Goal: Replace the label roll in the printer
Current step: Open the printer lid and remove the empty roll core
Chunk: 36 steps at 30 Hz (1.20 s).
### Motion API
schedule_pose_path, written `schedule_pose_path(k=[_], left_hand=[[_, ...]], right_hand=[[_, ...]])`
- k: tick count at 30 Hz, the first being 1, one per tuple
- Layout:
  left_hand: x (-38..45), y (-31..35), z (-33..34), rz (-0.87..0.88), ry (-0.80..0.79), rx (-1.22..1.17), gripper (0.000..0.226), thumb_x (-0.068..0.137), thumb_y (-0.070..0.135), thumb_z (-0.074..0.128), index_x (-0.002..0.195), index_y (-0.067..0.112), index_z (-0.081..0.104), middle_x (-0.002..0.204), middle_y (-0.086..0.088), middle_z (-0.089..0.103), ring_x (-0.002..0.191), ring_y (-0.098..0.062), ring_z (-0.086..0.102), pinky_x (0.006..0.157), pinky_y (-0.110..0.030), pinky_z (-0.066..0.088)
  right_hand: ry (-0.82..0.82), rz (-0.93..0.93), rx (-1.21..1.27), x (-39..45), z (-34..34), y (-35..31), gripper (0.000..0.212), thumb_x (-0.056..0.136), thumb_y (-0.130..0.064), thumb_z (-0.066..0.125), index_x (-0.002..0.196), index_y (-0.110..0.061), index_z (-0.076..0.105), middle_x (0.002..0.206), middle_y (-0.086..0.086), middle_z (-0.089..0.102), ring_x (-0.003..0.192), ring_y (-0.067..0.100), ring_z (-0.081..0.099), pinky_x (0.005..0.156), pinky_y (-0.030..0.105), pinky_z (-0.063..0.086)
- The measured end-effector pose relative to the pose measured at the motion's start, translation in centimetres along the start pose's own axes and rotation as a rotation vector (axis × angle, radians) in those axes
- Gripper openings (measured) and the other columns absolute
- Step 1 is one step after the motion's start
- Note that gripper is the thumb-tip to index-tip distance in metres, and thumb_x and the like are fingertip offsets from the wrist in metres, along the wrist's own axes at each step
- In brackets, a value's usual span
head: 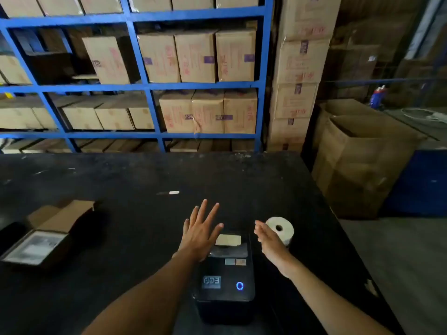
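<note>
Both hands hover empty over the black printer (225,274) on the dark worktop (121,180): the left hand (200,234) flat with fingers spread, the right hand (268,240) open and edge-on. A white label roll (280,228) lies just beyond the right hand, beside the printer.

The black label printer (226,281) sits closed and upright, a blue ring light glowing on its lid and a pale label showing at its far end. The white label roll (280,229) stands just beyond the printer's far right corner, core hole facing up.
</note>
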<state>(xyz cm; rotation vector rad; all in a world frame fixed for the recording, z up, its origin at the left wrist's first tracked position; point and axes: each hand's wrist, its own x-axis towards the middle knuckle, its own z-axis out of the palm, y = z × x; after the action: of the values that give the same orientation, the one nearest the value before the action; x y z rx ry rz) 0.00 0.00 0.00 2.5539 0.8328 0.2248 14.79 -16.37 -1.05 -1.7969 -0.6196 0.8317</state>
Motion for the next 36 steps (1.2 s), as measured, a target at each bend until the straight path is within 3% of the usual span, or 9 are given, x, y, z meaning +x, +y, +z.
schedule_pose_path(k=[4, 10, 15, 17, 21, 23, 26, 31, 36], left_hand=[[-2.6, -0.6, 4.7, -0.061, -0.062, 0.066, 0.062, 0.101, 0.059, 0.024, 0.154, 0.049, -0.005, 0.165, 0.01, -0.019, 0.152, -0.022, -0.016, 0.122, -0.055, 0.004], [-4.7, -0.8, 9.2, -0.17, -0.109, 0.076, 0.063, 0.099, 0.062, 0.025, 0.154, 0.049, 0.0, 0.166, 0.011, -0.016, 0.153, -0.027, -0.014, 0.121, -0.055, 0.004], [-5.4, -0.7, 11.0, -0.192, -0.133, 0.23, 0.062, 0.1, 0.06, 0.019, 0.154, 0.046, -0.008, 0.167, 0.004, -0.016, 0.152, -0.032, -0.019, 0.121, -0.056, -0.003], [-5.4, -0.5, 11.1, -0.191, -0.118, 0.248, 0.061, 0.1, 0.059, 0.019, 0.154, 0.045, -0.007, 0.167, 0.003, -0.015, 0.152, -0.033, -0.018, 0.121, -0.055, -0.003], [-5.9, -0.3, 11.4, -0.199, -0.078, 0.272, 0.061, 0.1, 0.059, 0.019, 0.155, 0.045, -0.005, 0.167, 0.0, -0.012, 0.152, -0.034, -0.015, 0.122, -0.055, -0.001], [-6.0, -0.2, 11.5, -0.202, -0.061, 0.28, 0.06, 0.101, 0.058, 0.019, 0.155, 0.045, -0.004, 0.168, 0.0, -0.01, 0.152, -0.033, -0.014, 0.122, -0.054, 0.0], [-6.2, -0.1, 11.7, -0.2, -0.052, 0.297, 0.06, 0.101, 0.058, 0.018, 0.155, 0.044, -0.002, 0.168, 0.0, -0.009, 0.152, -0.032, -0.017, 0.122, -0.054, -0.001], [-6.1, 0.0, 11.8, -0.202, -0.045, 0.305, 0.059, 0.101, 0.057, 0.017, 0.155, 0.044, -0.002, 0.168, 0.0, -0.009, 0.152, -0.029, -0.019, 0.122, -0.055, -0.002], [-6.2, -0.1, 11.8, -0.211, -0.059, 0.309, 0.059, 0.101, 0.058, 0.015, 0.155, 0.045, -0.006, 0.168, 0.001, -0.01, 0.153, -0.026, -0.013, 0.122, -0.054, 0.0]], right_hand=[[-0.05, 0.152, -0.028, -2.3, 0.5, 4.1, 0.053, 0.105, -0.041, 0.033, 0.153, -0.019, 0.028, 0.16, -0.002, 0.029, 0.148, 0.015, 0.023, 0.116, 0.029, 0.018], [-0.099, 0.282, 0.09, -3.6, 2.1, 8.3, 0.053, 0.105, -0.038, 0.037, 0.153, -0.017, 0.03, 0.159, -0.001, 0.032, 0.146, 0.018, 0.03, 0.119, 0.045, 0.029], [-0.12, 0.266, 0.238, -4.8, 3.5, 10.7, 0.036, 0.104, -0.012, 0.038, 0.126, -0.038, 0.048, 0.099, -0.024, 0.066, 0.091, -0.01, 0.064, 0.081, 0.025, 0.056], [-0.088, 0.212, 0.218, -5.0, 3.2, 11.5, 0.046, 0.098, 0.002, 0.039, 0.129, -0.029, 0.054, 0.088, -0.018, 0.069, 0.087, -0.007, 0.066, 0.087, 0.027, 0.055], [-0.152, 0.102, 0.077, -5.7, 2.7, 12.5, 0.072, 0.081, 0.023, 0.052, 0.144, -0.011, 0.044, 0.118, -0.001, 0.065, 0.101, 0.001, 0.065, 0.084, 0.016, 0.052], [-0.139, 0.112, 0.047, -5.9, 2.9, 12.9, 0.081, 0.076, 0.018, 0.066, 0.146, -0.015, 0.04, 0.125, 0.003, 0.061, 0.113, 0.014, 0.061, 0.094, 0.024, 0.052], [-0.018, 0.09, -0.011, -6.3, 3.6, 13.5, 0.071, 0.071, 0.008, 0.079, 0.132, -0.016, 0.05, 0.111, 0.005, 0.065, 0.106, 0.02, 0.064, 0.095, 0.034, 0.052], [0.022, -0.007, -0.063, -6.6, 3.6, 13.9, 0.047, 0.071, 0.002, 0.081, 0.107, -0.008, 0.053, 0.103, 0.006, 0.063, 0.097, 0.022, 0.063, 0.091, 0.033, 0.051], [0.059, -0.067, -0.12, -6.9, 3.8, 14.2, 0.036, 0.073, -0.001, 0.08, 0.094, -0.003, 0.05, 0.088, 0.007, 0.058, 0.085, 0.025, 0.06, 0.091, 0.047, 0.053]])
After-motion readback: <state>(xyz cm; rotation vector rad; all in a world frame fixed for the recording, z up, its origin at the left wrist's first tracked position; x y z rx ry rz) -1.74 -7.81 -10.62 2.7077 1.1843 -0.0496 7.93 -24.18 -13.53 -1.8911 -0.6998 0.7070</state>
